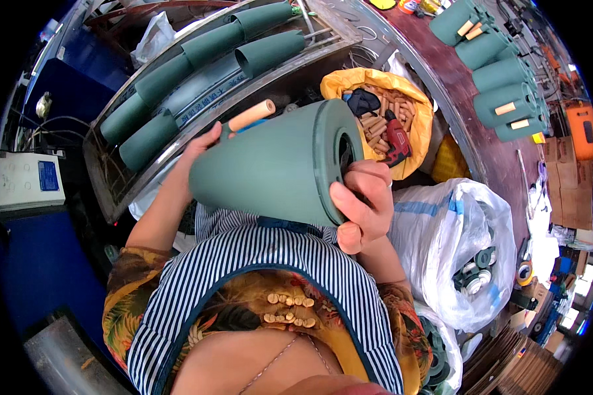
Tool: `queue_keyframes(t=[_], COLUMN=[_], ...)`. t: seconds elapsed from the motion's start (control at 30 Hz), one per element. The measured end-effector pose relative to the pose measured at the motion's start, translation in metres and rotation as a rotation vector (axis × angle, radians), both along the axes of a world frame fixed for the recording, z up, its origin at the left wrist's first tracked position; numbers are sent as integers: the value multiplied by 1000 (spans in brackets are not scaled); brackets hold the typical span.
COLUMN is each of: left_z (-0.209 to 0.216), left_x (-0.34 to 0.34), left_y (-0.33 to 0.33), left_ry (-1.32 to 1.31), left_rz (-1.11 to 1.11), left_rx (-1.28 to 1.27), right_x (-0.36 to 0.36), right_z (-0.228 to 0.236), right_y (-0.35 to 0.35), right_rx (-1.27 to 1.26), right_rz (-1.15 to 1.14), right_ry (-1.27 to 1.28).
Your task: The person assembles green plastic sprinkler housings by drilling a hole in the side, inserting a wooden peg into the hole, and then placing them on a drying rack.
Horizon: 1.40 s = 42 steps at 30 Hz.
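Observation:
I hold a large dark green mug [263, 168] tilted on its side in front of my chest. A pale wooden handle [252, 116] sticks out along its upper side. My left hand [203, 146] supports the body near the base and handle; the mug hides most of its fingers. At the other end is a green lid [329, 141] with a dark opening. The fingers of my right hand [366, 207] are curled over the lid's rim beside that opening.
A metal-framed rack [105, 178] ahead bears several green mug bodies [165, 79]. Beyond the mug, a yellow sack [420, 112] holds wooden handles and a red power drill [395, 139]. At right stands a white bag [428, 243] of lids. Handled mugs [501, 102] fill part of the brown table [454, 99].

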<state>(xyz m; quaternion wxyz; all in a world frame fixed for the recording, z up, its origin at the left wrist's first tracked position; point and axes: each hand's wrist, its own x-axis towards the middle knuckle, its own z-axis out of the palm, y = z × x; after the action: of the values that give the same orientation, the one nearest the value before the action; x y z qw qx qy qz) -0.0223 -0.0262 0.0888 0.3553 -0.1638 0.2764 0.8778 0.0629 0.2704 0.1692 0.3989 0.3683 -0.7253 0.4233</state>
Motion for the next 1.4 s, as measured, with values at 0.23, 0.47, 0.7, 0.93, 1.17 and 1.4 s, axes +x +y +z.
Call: queue_keyframes(t=[0.23,0.47,0.7,0.93,1.17,1.4], left_z=[-9,31,44,59,107,177], left_x=[-10,-11,-6,13,35,-117], left_y=[1,6,15,17,86,290], left_ry=[485,225,784,1143,2717,3142], left_rz=[187,49,295,264,-511,-506], left_rx=[-380,-320,-793,-1189,-855,-556], right_x=[-21,5,-25,-13,-41,-16], right_z=[-50,-12,-68,-81,-111,-136], right_y=[24,5,16,14,70,144], right_rx=[-228,-67,-689,-786,-1367,-1186], right_rz=[-159,-147,247,15,373,-373], right_ry=[-470,-154,-991,-937,-1586,-1038])
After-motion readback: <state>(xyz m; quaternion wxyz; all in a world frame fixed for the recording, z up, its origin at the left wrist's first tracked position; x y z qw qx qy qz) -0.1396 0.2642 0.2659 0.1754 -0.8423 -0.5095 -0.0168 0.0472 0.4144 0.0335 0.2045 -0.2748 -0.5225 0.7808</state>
